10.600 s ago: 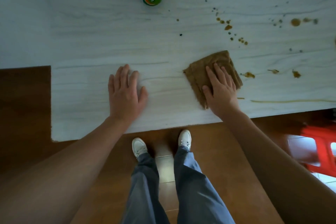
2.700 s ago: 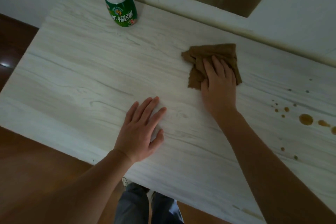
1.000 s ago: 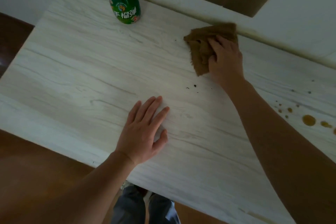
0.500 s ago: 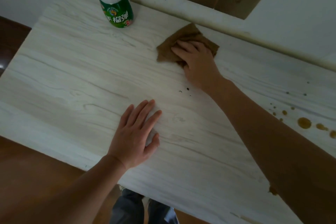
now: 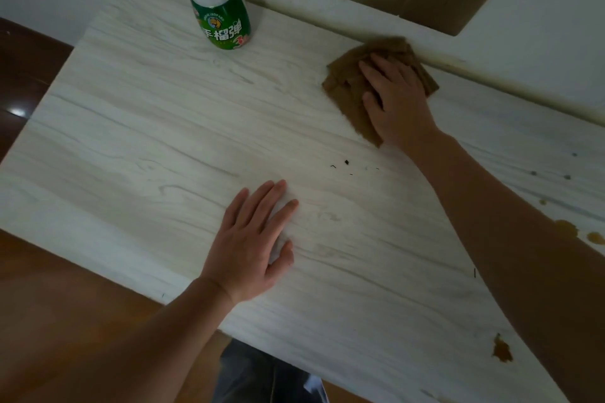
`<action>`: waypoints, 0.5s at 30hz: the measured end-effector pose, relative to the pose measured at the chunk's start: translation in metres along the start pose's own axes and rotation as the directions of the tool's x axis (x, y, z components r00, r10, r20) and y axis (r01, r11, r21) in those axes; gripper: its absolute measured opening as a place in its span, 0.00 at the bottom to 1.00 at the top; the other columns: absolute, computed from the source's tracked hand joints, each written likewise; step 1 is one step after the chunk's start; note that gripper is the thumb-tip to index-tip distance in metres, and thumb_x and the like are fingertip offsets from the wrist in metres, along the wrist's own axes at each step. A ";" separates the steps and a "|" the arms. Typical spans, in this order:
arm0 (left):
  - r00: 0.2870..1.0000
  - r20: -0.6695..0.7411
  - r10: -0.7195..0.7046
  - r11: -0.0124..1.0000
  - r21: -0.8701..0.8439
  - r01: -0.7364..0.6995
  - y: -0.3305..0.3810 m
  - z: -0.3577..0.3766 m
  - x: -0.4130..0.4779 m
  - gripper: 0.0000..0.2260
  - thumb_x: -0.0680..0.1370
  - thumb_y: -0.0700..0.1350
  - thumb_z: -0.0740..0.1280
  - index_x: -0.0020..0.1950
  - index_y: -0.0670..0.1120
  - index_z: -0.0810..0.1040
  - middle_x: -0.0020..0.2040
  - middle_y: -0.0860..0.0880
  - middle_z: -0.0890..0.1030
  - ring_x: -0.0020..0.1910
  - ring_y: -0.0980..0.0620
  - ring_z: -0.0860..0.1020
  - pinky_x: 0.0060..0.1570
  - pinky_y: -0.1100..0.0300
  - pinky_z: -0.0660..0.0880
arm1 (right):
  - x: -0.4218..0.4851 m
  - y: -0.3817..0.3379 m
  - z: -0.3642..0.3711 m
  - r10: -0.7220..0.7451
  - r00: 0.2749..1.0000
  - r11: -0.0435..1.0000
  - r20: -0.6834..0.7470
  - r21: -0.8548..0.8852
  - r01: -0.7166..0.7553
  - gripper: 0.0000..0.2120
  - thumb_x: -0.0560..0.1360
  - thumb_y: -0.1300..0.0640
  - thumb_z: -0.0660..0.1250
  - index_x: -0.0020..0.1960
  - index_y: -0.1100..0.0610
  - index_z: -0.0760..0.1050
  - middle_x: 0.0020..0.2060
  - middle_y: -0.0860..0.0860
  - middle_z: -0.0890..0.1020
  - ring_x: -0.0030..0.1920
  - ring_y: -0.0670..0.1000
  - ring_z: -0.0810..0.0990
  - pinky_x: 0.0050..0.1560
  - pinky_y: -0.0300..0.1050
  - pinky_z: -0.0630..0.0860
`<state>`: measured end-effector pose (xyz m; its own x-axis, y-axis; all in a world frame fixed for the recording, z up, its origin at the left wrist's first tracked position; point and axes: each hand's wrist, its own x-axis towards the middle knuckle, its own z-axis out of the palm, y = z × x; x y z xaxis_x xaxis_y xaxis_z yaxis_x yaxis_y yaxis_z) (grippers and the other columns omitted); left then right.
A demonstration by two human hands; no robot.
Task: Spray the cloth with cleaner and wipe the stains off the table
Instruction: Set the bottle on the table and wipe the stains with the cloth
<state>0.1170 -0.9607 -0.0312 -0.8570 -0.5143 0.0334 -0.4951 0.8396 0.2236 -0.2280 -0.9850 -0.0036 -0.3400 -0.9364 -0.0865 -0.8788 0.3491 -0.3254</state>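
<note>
Right hand (image 5: 397, 98) lies flat, seemingly pressing the cloth (image 5: 352, 88) beneath; left hand (image 5: 252, 242) open.

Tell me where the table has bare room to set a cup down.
Bare: between the spray bottle and left hand. Taken: cloth under the right hand by the wall; stains at the right.

Bare forearms (no sleeves visible), grey-blue trousers (image 5: 262, 373) below.
</note>
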 end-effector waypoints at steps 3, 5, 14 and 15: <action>1.000 0.003 0.002 1.000 0.003 -0.002 -0.001 0.000 0.000 0.27 0.81 0.55 0.61 0.78 0.47 0.68 0.82 0.44 0.63 0.83 0.45 0.58 0.79 0.40 0.58 | 0.024 -0.018 0.005 -0.004 1.000 1.000 -0.011 0.025 0.004 0.24 0.83 0.54 0.57 0.79 0.51 0.63 0.79 0.52 0.62 0.79 0.58 0.57 0.80 0.56 0.50; 1.000 0.011 0.000 1.000 0.005 0.000 -0.001 -0.001 0.000 0.27 0.80 0.55 0.61 0.78 0.47 0.68 0.82 0.44 0.63 0.83 0.45 0.58 0.79 0.40 0.58 | 0.027 -0.027 0.007 -0.037 0.999 0.998 0.000 0.042 0.037 0.24 0.82 0.57 0.57 0.78 0.51 0.66 0.79 0.52 0.63 0.79 0.58 0.58 0.80 0.56 0.50; 0.999 0.040 0.003 0.999 0.034 -0.004 0.000 -0.004 0.002 0.27 0.81 0.56 0.59 0.79 0.48 0.66 0.83 0.43 0.61 0.83 0.44 0.58 0.80 0.41 0.56 | -0.049 -0.040 0.017 -0.060 0.998 0.990 0.006 0.126 0.059 0.24 0.79 0.63 0.59 0.74 0.53 0.73 0.75 0.54 0.70 0.76 0.60 0.64 0.78 0.55 0.55; 0.999 0.036 0.006 0.999 0.035 -0.007 0.000 -0.004 0.001 0.27 0.81 0.56 0.59 0.79 0.48 0.66 0.83 0.43 0.61 0.83 0.44 0.58 0.80 0.41 0.56 | -0.061 -0.046 0.020 -0.055 0.998 0.986 -0.007 0.160 0.056 0.24 0.78 0.63 0.59 0.73 0.53 0.74 0.75 0.54 0.71 0.75 0.60 0.65 0.78 0.56 0.56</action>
<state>0.1162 -0.9618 -0.0272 -0.8643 -0.5029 -0.0008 -0.4939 0.8486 0.1895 -0.1603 -0.9443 -0.0026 -0.2933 -0.9540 -0.0620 -0.8314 0.2866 -0.4760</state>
